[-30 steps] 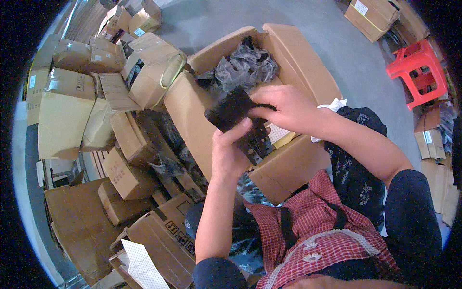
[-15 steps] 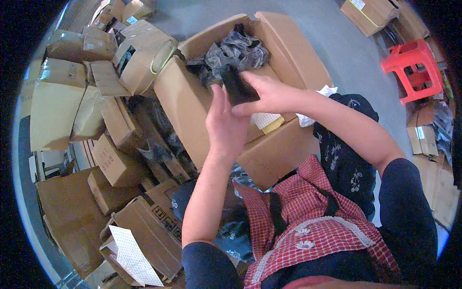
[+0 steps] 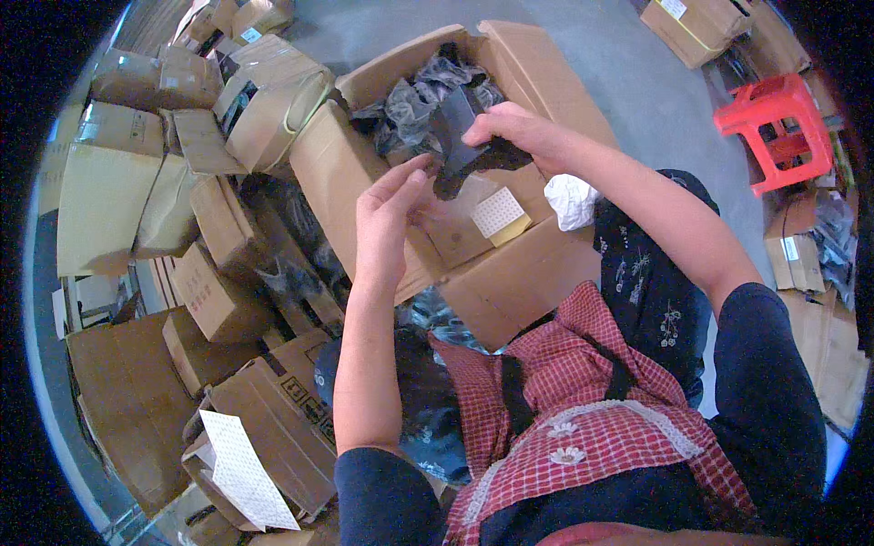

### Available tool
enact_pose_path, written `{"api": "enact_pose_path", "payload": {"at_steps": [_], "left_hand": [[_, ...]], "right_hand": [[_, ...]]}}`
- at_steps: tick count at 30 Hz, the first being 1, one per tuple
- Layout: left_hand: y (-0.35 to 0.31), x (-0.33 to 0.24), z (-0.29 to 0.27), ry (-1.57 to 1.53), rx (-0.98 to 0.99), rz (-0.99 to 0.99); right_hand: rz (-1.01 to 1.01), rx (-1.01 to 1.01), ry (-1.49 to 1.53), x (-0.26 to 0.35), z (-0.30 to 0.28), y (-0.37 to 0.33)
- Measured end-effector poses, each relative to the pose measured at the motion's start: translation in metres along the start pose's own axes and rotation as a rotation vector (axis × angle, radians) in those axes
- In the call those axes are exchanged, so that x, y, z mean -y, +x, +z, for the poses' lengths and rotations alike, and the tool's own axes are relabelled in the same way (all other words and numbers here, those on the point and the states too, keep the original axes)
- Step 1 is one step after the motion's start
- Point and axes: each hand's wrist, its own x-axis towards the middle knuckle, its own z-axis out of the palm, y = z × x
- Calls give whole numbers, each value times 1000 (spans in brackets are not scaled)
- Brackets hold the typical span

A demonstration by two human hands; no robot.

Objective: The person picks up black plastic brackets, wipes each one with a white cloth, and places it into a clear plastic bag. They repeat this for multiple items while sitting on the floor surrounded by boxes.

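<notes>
A dark, flat-faced black piece (image 3: 457,123), whose kind I cannot make out, is gripped by my right hand (image 3: 517,132), with the thumb lying across its face. It is tilted over the open cardboard box (image 3: 328,173). My left hand (image 3: 387,207) is close to the piece's lower left side, fingers stretched out, with nothing visible in them. Behind the piece, crumpled dark translucent plastic bags (image 3: 414,105) fill the far part of the box. A white sheet of small dots with a yellow piece beneath it (image 3: 499,214) lies at the box's near side.
Cardboard boxes (image 3: 109,205) are stacked along the left. A dotted white sheet (image 3: 246,469) lies on a carton at lower left. Crumpled white paper (image 3: 572,202) is beside the box, near my right forearm. A red plastic stool (image 3: 783,136) stands at the right, among more cartons (image 3: 696,27).
My left hand has come away from the black piece, moving left and nearer to me. My right hand has shifted right and up, turning the piece so its flat face shows.
</notes>
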Motion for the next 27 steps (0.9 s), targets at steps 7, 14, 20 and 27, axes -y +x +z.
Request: {"api": "enact_pose_path", "payload": {"at_steps": [7,14,20,27], "left_hand": [[2,2,6,-73,299,-354],[-13,6,16,-503,472,-362],[-19,17,9,-453,488,-311],[-38,19,12,-367,243,-318]], "right_hand": [[83,224,234,-11,-8,-15],[33,198,343,-20,-5,-10],[-25,193,321,-32,5,-8],[-76,181,233,-52,22,-2]]}}
